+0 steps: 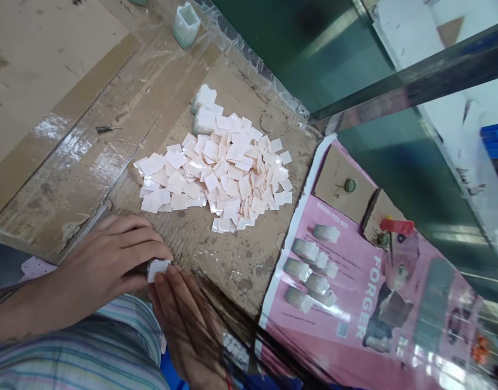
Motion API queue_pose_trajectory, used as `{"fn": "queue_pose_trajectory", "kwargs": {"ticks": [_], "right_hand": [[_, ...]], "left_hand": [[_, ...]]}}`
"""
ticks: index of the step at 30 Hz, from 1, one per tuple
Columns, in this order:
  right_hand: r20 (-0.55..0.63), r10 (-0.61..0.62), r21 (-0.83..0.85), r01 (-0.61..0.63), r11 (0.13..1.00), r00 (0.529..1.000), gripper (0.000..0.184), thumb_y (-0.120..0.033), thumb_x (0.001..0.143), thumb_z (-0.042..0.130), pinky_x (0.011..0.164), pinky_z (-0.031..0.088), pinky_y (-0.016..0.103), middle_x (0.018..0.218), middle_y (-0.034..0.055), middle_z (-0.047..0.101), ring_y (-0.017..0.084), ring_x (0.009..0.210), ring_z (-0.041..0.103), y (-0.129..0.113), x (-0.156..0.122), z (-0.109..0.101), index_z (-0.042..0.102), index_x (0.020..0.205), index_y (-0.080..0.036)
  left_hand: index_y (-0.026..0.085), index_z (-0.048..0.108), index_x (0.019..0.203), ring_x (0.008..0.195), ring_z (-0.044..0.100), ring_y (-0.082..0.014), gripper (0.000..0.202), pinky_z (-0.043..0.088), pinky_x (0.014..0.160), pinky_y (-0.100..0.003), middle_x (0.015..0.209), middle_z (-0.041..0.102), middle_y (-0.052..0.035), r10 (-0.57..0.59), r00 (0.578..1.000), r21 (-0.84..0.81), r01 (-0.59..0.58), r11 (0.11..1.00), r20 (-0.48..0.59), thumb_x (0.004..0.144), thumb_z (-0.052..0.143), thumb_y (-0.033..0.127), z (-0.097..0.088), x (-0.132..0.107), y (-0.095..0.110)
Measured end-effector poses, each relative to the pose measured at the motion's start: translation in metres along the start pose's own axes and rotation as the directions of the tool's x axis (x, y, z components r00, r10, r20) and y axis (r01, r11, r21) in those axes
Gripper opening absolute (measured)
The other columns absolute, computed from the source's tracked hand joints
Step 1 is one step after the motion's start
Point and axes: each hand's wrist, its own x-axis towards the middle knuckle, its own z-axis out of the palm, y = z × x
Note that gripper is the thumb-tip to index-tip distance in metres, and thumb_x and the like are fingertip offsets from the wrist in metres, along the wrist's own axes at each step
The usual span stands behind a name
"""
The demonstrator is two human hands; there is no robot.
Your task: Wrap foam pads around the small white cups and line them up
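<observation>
A heap of several small pale pink-white square pieces lies on a taped cardboard-covered table. At the table's near edge my left hand pinches one small white piece between its fingers. My right hand lies just below, fingers together, its fingertips touching the same piece.
A translucent square cup stands at the far edge. A dark screw-like bit lies left of the heap. At right, a pink printed sheet holds several small stacked blocks, cardboard scraps and a red clip. A metal frame bar crosses above.
</observation>
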Motion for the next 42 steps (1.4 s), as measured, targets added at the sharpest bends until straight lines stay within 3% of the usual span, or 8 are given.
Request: {"fn": "queue_pose_trajectory", "kwargs": {"ticks": [6, 10, 15, 20, 24, 33, 38, 42], "right_hand": [[0.125, -0.007, 0.024, 0.004, 1.0, 0.992, 0.024, -0.009, 0.096, 0.049, 0.106, 0.051, 0.029, 0.11, 0.0109, 0.074, 0.02, 0.118, 0.063, 0.001, 0.009, -0.011, 0.07, 0.108, -0.007], [0.232, -0.081, 0.006, 0.082, 0.997, 0.969, 0.029, -0.027, 0.099, 0.047, 0.104, 0.052, 0.028, 0.112, 0.0064, 0.074, 0.02, 0.119, 0.063, 0.01, 0.016, -0.02, 0.072, 0.111, -0.017], [0.199, -0.109, 0.072, 0.097, 0.993, 0.974, 0.043, -0.044, 0.098, 0.039, 0.1, 0.054, 0.026, 0.106, 0.0057, 0.076, 0.021, 0.124, 0.06, 0.021, 0.011, -0.018, 0.076, 0.098, -0.024], [0.094, -0.105, 0.056, 0.1, 0.993, 0.99, 0.045, -0.029, 0.096, 0.033, 0.099, 0.052, 0.022, 0.102, 0.0013, 0.077, 0.018, 0.129, 0.055, 0.016, 0.003, -0.003, 0.077, 0.086, -0.029], [-0.006, -0.108, -0.076, 0.107, 0.991, 0.994, 0.043, -0.008, 0.093, 0.034, 0.107, 0.048, 0.026, 0.117, 0.0037, 0.071, 0.021, 0.13, 0.054, 0.008, -0.005, 0.009, 0.075, 0.1, -0.018], [0.111, 0.008, -0.032, -0.005, 0.999, 0.994, 0.025, -0.02, 0.096, 0.052, 0.119, 0.036, 0.03, 0.123, 0.0001, 0.069, 0.021, 0.144, 0.035, -0.003, -0.011, 0.002, 0.076, 0.102, -0.015], [-0.035, 0.002, 0.02, -0.001, 1.0, 0.999, 0.027, -0.017, 0.096, 0.049, 0.117, 0.039, 0.028, 0.129, 0.0045, 0.066, 0.019, 0.137, 0.046, 0.001, -0.005, 0.008, 0.074, 0.104, -0.011], [0.177, -0.036, 0.059, 0.026, 0.998, 0.984, 0.031, -0.014, 0.093, 0.049, 0.117, 0.038, 0.026, 0.132, 0.003, 0.064, 0.017, 0.14, 0.042, 0.005, -0.008, 0.001, 0.07, 0.116, -0.013]], "left_hand": [[0.034, 0.061, 0.106, 0.099, 0.054, -0.0214, 0.017, 0.033, 0.083, -0.036, 0.099, 0.068, 0.0065, -0.036, 0.999, -0.061, 0.035, 0.998, -0.016, 0.098, 0.051, 0.045, 0.001, 0.0, 0.0], [0.033, 0.062, 0.104, 0.098, 0.053, -0.0206, 0.023, 0.034, 0.081, -0.036, 0.097, 0.069, 0.0059, -0.027, 0.999, -0.044, 0.025, 0.999, -0.047, 0.101, 0.043, 0.045, 0.002, 0.0, -0.001], [0.029, 0.059, 0.108, 0.103, 0.05, -0.0181, 0.016, 0.034, 0.085, -0.031, 0.101, 0.067, 0.0057, -0.005, 1.0, 0.024, 0.005, 1.0, -0.006, 0.101, 0.046, 0.036, 0.0, 0.001, 0.0], [0.028, 0.058, 0.108, 0.103, 0.051, -0.0162, 0.023, 0.033, 0.091, -0.031, 0.1, 0.067, 0.0063, -0.019, 1.0, -0.045, 0.019, 0.999, 0.002, 0.104, 0.037, 0.035, 0.0, 0.001, 0.002], [0.028, 0.059, 0.106, 0.102, 0.049, -0.0177, 0.024, 0.033, 0.086, -0.031, 0.1, 0.066, 0.0048, -0.025, 1.0, -0.024, 0.026, 0.999, 0.014, 0.102, 0.04, 0.042, -0.001, 0.001, 0.001], [0.029, 0.058, 0.105, 0.101, 0.05, -0.017, 0.026, 0.033, 0.084, -0.033, 0.097, 0.067, 0.0062, -0.021, 1.0, -0.03, 0.021, 0.999, -0.003, 0.104, 0.035, 0.039, -0.001, 0.001, 0.003], [0.03, 0.06, 0.107, 0.103, 0.05, -0.018, 0.013, 0.033, 0.086, -0.032, 0.101, 0.066, 0.0067, -0.044, 0.999, -0.034, 0.044, 0.998, 0.021, 0.099, 0.05, 0.029, -0.002, 0.001, 0.003], [0.03, 0.059, 0.108, 0.101, 0.051, -0.0186, 0.016, 0.033, 0.085, -0.033, 0.1, 0.067, 0.0065, -0.041, 0.999, -0.053, 0.042, 0.998, 0.023, 0.1, 0.046, 0.028, -0.001, 0.0, 0.003]]}}
